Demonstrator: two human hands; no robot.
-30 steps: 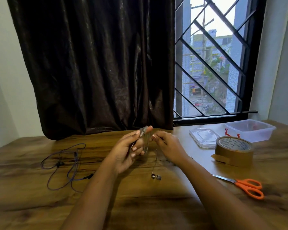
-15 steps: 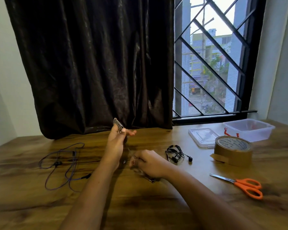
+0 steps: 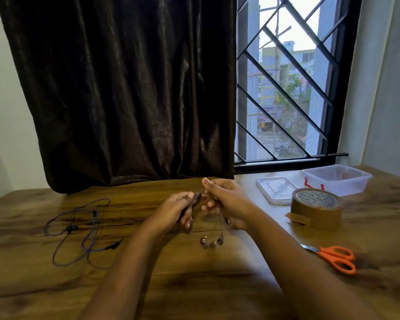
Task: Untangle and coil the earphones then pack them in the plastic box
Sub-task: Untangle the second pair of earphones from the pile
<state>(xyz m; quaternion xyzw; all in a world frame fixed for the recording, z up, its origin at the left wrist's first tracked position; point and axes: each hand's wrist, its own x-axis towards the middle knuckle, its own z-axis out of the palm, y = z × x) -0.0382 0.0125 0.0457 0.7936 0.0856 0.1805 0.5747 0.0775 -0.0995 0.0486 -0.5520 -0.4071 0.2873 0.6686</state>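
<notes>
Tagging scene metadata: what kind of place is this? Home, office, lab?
Probably a room in a home, above street level: a wooden table against a grilled window, a dark curtain half drawn, and buildings and a street below outside.

Bare forearms [image 3: 127,262] lead to a bare left hand [image 3: 177,212] and right hand [image 3: 230,202], fingernails short.

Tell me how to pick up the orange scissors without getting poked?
Take the scissors by the orange handle loops, bringing your hand down from above on the right side. They lie flat on the table with the metal blades together and pointing left, so the loops are the end farthest from the tip.
</notes>
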